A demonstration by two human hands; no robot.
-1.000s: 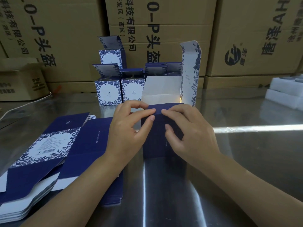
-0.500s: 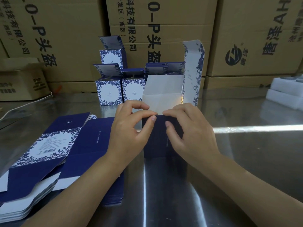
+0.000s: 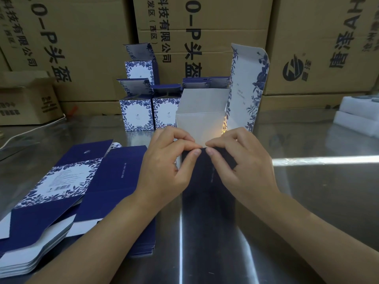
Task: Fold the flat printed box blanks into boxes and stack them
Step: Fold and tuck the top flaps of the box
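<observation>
A half-folded box [image 3: 202, 117] stands in the middle of the steel table, its white inside facing me and its navy front wall below my hands. Its printed lid flap [image 3: 249, 83] sticks up at the right. My left hand [image 3: 166, 167] and my right hand [image 3: 238, 160] both pinch the top edge of the navy front wall, fingertips almost touching. A pile of flat navy and floral blanks [image 3: 67, 185] lies to the left. Several folded boxes [image 3: 141, 113] stand stacked behind, lids open.
Large brown cardboard cartons [image 3: 205, 33] wall off the back of the table. A small open carton [image 3: 24, 99] sits at the far left. White foam blocks [image 3: 359, 117] lie at the right edge. The shiny steel table [image 3: 317, 191] stretches to the right.
The box's near navy wall has been brought up and its white interior shows more. Both hands have shifted slightly away from me along that edge, fingers curling tighter into a pinch.
</observation>
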